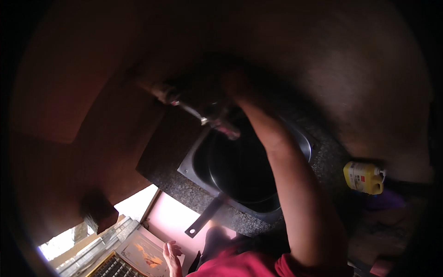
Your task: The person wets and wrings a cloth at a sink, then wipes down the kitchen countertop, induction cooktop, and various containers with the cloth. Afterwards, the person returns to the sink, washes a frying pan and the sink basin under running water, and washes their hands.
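Mid-frame, a round black pan (242,173) sits in the stainless-steel sink (185,171), its body filling most of the basin. Its flat dark handle (205,219) crosses the sink's near rim, lower left, and sticks out past the edge of the speckled grey stone counter (175,188); holed end overhangs the pale pink surface (170,207) below. Right hand (234,85) is up at top centre, deep in shadow: can't tell how far open it is or whether it has hold of anything. Bare right forearm runs diagonally over the right part of the pan and the sink rim, so that side is blocked. Metal tap (196,112) comes in from upper left, blurred, spout tip over the pan's upper part; contact with the right hand can't be made out. Left hand (172,254) is low, bottom left of centre, fingers loosely bent and partly spread, nothing visible in its grip. It's apart from the handle, with a gap between them. Yellow plastic bottle with white cap (362,177) is at right, well apart from the sink, outboard of the forearm. Brown block (99,214) is at lower left, well away from the pan.
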Available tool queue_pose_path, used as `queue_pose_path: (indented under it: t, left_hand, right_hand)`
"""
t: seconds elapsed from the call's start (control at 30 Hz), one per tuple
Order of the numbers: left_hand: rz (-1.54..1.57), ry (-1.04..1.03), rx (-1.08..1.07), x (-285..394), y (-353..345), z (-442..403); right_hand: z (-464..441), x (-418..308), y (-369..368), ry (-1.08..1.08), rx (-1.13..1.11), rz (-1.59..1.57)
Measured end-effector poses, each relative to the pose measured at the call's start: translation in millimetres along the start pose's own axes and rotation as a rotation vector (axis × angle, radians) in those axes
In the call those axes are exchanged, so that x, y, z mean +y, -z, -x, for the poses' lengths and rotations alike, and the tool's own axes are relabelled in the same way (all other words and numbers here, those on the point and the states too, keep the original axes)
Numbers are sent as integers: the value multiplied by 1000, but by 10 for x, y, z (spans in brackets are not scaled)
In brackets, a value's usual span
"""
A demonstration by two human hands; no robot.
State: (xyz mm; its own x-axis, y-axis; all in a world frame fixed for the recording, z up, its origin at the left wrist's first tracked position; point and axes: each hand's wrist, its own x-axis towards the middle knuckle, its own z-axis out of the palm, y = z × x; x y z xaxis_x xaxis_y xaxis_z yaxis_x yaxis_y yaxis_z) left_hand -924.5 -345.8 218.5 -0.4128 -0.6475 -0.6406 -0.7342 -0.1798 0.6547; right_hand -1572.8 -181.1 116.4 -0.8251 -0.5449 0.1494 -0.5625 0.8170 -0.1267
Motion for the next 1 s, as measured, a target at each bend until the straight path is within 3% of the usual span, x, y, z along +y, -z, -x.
queue_pose_path:
  t: [0.03,0.07,0.13,0.27,0.37,0.43,0.5,0.53,0.57,0.6,0.7,0.8,0.83,0.93,1.0]
  left_hand:
    - [-27,5,-9,2,-72,15]
    - [-62,8,-20,25,-145,19]
    - [-125,5,-49,85,-292,41]
    - [-221,-44,-78,291,-480,27]
    - [-243,-104,-69,425,-482,-38]
    - [-250,-145,-65,511,-459,-79]
    - [-253,-187,-61,585,-455,-115]
    - [-257,-206,-64,612,-447,-114]
    - [-258,-226,-64,631,-452,-118]
    - [-264,-242,-66,665,-457,-106]
    - [-259,-211,-96,456,-261,-249]
    - [-254,-230,-128,444,-226,-208]
    - [-251,-236,-126,415,-203,-228]
    - [-231,-252,-115,378,-86,-256]
    - [-204,-262,-97,370,-20,-281]
  right_hand:
    - [-6,-50,-7,-31,42,119]
    - [-78,5,-279,-77,46,-530]
    - [-145,120,-754,-129,90,-1023]
    - [-85,-106,13,-165,121,-396]
    - [207,-16,429,-94,-42,-87]
    - [530,289,-250,-88,404,-669]
    - [948,572,-165,-96,482,-574]
    - [1381,722,228,-126,317,-205]
    - [1740,816,608,-139,185,-59]
    - [2076,1053,458,-152,191,64]
    - [3106,1380,1009,-374,102,68]
    - [4050,1743,878,-544,201,256]
    - [4232,1695,1033,-664,57,306]
    - [4793,1559,1218,-914,11,329]
    - [5129,1490,1235,-1005,-219,269]
